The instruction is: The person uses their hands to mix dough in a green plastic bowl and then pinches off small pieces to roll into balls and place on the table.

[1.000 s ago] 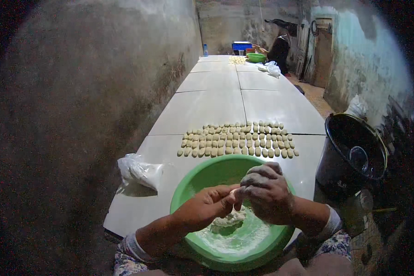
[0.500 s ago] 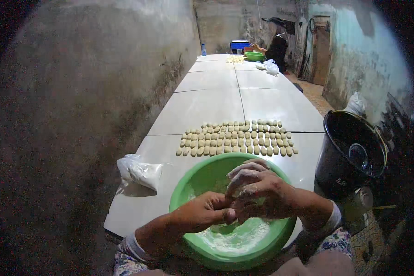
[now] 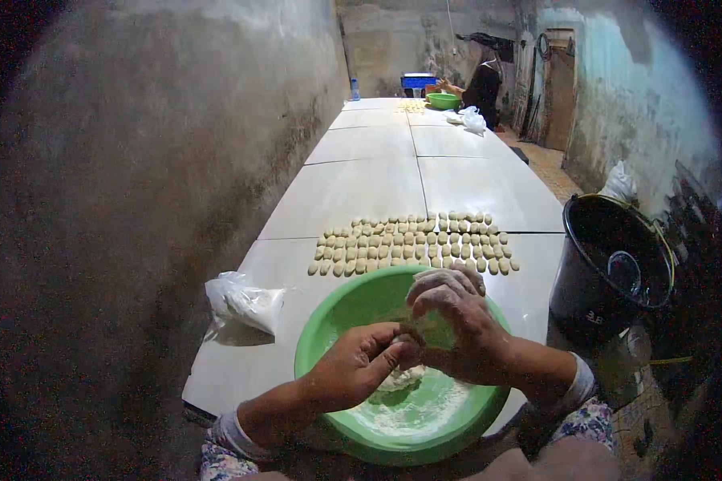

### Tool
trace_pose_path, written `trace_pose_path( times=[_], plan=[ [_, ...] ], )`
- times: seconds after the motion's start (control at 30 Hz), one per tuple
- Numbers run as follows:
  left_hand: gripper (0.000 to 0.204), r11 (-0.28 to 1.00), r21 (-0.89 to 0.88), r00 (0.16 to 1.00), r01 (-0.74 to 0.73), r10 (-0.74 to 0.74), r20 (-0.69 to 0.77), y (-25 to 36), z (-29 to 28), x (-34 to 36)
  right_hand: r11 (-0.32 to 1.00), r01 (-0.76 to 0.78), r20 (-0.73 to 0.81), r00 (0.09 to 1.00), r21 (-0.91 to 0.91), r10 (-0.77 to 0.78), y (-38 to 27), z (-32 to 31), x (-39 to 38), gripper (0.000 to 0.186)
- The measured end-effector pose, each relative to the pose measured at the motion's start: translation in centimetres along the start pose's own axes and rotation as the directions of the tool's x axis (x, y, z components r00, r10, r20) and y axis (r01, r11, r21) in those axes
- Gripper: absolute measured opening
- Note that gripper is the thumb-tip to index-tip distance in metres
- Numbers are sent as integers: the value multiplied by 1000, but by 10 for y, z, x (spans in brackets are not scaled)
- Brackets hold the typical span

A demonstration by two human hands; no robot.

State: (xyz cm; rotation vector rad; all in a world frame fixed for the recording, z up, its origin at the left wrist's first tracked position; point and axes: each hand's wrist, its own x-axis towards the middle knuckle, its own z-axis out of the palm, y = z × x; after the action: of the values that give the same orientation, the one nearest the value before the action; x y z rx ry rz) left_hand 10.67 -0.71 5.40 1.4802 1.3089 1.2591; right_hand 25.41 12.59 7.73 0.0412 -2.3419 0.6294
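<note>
Bare left hand (image 3: 365, 365) pinches a small, pale piece of dough (image 3: 402, 340) between thumb and forefinger above a wide, round, light-green plastic bowl (image 3: 329, 317). Beside it, a flour-dusted right hand (image 3: 461, 325) is raised with fingers apart and loosely curled, its thumb near the left fingertips; whether that thumb touches the piece cannot be told. Both wrists emerge from pale cuffs (image 3: 582, 383) on flower-patterned sleeves. Below the hands, a larger off-white lump of dough (image 3: 403, 378) sits in the bowl amid a smear of white flour (image 3: 425, 410).

Left of the bowl, a clear plastic bag of white powder (image 3: 249, 303) lies on a long, white-topped table (image 3: 361, 188). At right, beside the table, stands a deep, round black bucket (image 3: 573, 293). Just past the bowl's far rim, small, oval, cream-coloured dough pieces (image 3: 409, 239) lie in close rows across the tabletop.

Toward the far end rest a white plastic bag (image 3: 473, 121) and a smaller green bowl (image 3: 444, 101), near a person in dark clothing (image 3: 483, 90). Beyond are a blue crate (image 3: 419, 82) and a stained grey wall (image 3: 389, 40).
</note>
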Motion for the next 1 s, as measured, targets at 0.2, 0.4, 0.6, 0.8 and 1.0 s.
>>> trace_pose_path(
  times=[0.2,0.4,0.6,0.8,1.0],
  plan=[
    [23,999,-34,1000,22,-21,17,3,2,-1,982,116,118,988,-148,-98,-5,-5,-1,32],
    [34,975,-165,984,149,-129,127,4,-8,-7,964,174,146,978,-203,-146,-7,-14,1,25],
    [35,988,-138,986,72,-49,160,1,0,0,977,118,258,964,-176,-70,-1,-10,-5,23],
    [32,987,157,997,-17,5,80,11,-6,-6,950,259,240,947,-173,-214,-4,-10,-5,26],
    [34,994,67,982,87,-74,-172,36,-29,-17,970,47,8,999,-240,-47,8,-64,7,10]
  ],
)
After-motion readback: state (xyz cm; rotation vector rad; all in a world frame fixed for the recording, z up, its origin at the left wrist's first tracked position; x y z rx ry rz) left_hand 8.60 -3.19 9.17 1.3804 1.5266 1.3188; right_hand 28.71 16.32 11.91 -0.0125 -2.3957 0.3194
